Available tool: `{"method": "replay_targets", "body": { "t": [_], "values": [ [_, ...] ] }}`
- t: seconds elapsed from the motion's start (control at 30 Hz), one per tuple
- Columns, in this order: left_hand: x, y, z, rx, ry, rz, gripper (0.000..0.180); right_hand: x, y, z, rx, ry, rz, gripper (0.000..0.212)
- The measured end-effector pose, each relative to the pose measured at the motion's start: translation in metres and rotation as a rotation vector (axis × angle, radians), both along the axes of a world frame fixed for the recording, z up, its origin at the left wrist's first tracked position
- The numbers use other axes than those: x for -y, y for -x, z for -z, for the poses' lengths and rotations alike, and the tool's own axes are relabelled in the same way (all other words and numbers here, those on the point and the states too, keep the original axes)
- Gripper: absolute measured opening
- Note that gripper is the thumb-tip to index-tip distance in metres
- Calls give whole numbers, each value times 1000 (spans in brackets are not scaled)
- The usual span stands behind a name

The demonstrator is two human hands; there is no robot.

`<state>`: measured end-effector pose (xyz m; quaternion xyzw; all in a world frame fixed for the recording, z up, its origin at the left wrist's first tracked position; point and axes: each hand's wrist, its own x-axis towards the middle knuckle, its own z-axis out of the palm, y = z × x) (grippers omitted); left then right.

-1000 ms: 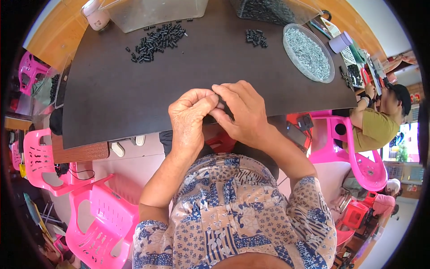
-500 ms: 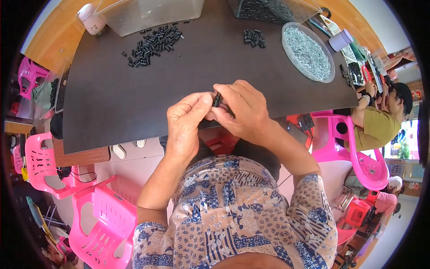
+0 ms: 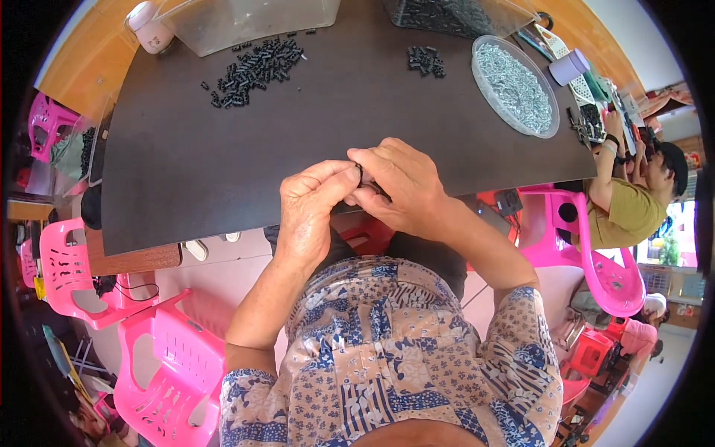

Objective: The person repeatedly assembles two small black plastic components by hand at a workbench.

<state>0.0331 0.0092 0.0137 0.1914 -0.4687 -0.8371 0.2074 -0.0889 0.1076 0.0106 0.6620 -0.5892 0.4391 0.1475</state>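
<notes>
Over dark table (image 3: 223, 164), left hand (image 3: 309, 201) meets right hand (image 3: 406, 182); grip narrow, both pinching small black part (image 3: 360, 176)

Pink chairs (image 3: 211, 357), lilac container (image 3: 569, 67), seated person (image 3: 633, 210)

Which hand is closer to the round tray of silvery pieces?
Right. The right hand is left of the round tray and nearer the body; the left hand is farther left.
</notes>
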Motion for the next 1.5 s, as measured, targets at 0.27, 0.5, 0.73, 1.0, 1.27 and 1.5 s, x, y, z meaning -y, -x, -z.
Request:
{"method": "replay_targets", "body": {
  "t": [0.27, 0.5, 0.73, 1.0, 1.27, 1.5],
  "values": [
    [-1, 0, -1, -10, 6, -44, 12, 1, -4, -4, -10, -29, 40, 50],
    [1, -2, 4, -2, -10, -59, 12, 0, -5, -1, -74, -65, 75, 33],
    [0, -7, -5, -5, -29, 26, 14, 1, -1, -3, -192, 33, 72, 25],
    [3, -13, -5, 14, -87, 116, 17, 1, -3, 0, -259, 88, 7, 23],
    [7, -8, 8, 45, -76, 121, 19, 2, 4, 1, -380, 30, -38, 18],
    [12, 0, -4, -22, -132, 150, 27, 6, 14, 5, -141, 93, 19, 28]
  ]
}}
